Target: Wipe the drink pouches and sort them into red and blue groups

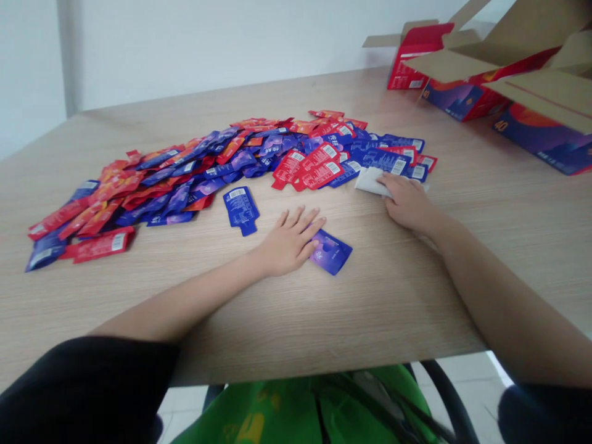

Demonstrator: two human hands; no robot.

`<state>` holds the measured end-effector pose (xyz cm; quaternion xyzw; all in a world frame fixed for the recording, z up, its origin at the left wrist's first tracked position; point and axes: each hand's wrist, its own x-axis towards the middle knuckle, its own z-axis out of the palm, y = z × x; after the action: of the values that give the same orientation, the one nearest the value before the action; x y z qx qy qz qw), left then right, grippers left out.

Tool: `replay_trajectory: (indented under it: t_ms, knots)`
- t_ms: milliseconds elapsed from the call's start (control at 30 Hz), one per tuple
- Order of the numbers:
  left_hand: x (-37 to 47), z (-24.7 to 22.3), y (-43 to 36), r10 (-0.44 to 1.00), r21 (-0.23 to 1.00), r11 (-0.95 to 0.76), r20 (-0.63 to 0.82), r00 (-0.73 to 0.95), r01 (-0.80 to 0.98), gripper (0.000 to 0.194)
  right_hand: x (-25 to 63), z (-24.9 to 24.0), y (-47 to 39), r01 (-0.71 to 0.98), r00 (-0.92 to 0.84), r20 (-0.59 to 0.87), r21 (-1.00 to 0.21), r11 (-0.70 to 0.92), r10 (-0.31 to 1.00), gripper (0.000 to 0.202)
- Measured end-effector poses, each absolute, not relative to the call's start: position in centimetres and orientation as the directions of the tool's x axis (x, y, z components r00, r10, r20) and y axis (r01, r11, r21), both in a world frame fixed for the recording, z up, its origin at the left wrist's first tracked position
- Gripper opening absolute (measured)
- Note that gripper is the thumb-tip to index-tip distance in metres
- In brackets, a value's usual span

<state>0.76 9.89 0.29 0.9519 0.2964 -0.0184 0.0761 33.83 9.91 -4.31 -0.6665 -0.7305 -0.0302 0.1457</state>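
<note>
My left hand (291,242) lies on the table with its fingers spread. Its thumb and fingertips touch the edge of a purple-blue sachet (333,253), which lies flat. Left of those fingers is a dark blue sachet (241,208) with its barcode side up. My right hand (407,198) is closed on a folded white tissue (370,181), resting at the near edge of the sachets on the right. Red sachets (319,165) and blue ones lie just beyond both hands.
A long heap of red, orange and blue sachets (185,169) curves across the table (222,308). Open cardboard boxes (456,98) in red and blue stand at the back right, flaps spread out. A white wall (208,43) rises behind the table.
</note>
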Motion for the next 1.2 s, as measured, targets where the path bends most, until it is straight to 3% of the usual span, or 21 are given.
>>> replay_trajectory:
  t_ms: [133, 300, 367, 433, 533, 600, 700, 833, 900, 1067, 1200]
  knots:
    - [-0.4, -0.6, 11.0, 0.449, 0.259, -0.840, -0.163, 0.878, 0.478, 0.058, 34.0, -4.3, 9.9, 0.983, -0.074, 0.250, -0.147, 0.113, 0.965, 0.050]
    - [-0.9, 1.9, 11.6, 0.418, 0.373, -0.843, 0.001, 0.908, 0.387, 0.042, 34.1, -4.4, 10.0, 0.984, -0.066, 0.250, -0.142, 0.104, 0.966, 0.051]
    - [-1.0, 2.7, 11.2, 0.437, 0.328, -0.859, 0.074, 0.896, 0.392, 0.024, 34.1, -4.4, 10.1, 0.985, -0.067, 0.247, -0.141, 0.104, 0.967, 0.050]
    - [-0.9, 2.9, 10.2, 0.452, 0.188, -0.886, 0.140, 0.881, 0.424, 0.017, 34.1, -4.4, 10.1, 0.985, -0.068, 0.244, -0.141, 0.105, 0.967, 0.051]
    - [-0.8, 2.0, 8.1, 0.452, -0.040, -0.886, 0.149, 0.880, 0.462, 0.026, 34.2, -4.4, 10.1, 0.982, -0.077, 0.237, -0.147, 0.115, 0.968, 0.052]
    - [-0.6, 1.4, 6.8, 0.479, -0.094, -0.869, 0.080, 0.874, 0.485, 0.024, 34.3, -4.4, 10.1, 0.981, -0.081, 0.238, -0.152, 0.119, 0.968, 0.052]
    - [-0.3, 1.8, 6.1, 0.525, -0.056, -0.849, 0.025, 0.851, 0.525, 0.036, 34.3, -4.4, 10.0, 0.982, -0.079, 0.242, -0.150, 0.118, 0.967, 0.051]
    - [0.3, 2.5, 7.9, 0.616, 0.092, -0.788, 0.141, 0.775, 0.609, 0.050, 34.3, -4.3, 10.0, 0.983, -0.083, 0.234, -0.141, 0.119, 0.969, 0.052]
    - [0.6, 1.6, 8.8, 0.635, 0.134, -0.772, 0.097, 0.767, 0.622, 0.055, 34.3, -4.4, 10.0, 0.983, -0.078, 0.240, -0.143, 0.114, 0.968, 0.052]
    - [1.9, 0.2, 8.8, 0.625, 0.113, -0.755, -0.175, 0.761, 0.646, 0.067, 34.3, -4.6, 10.0, 0.982, -0.081, 0.259, -0.145, 0.121, 0.963, 0.051]
    - [4.0, 1.8, 8.3, 0.610, 0.134, -0.776, -0.093, 0.787, 0.617, 0.066, 34.4, -4.6, 10.1, 0.983, -0.086, 0.250, -0.135, 0.123, 0.964, 0.052]
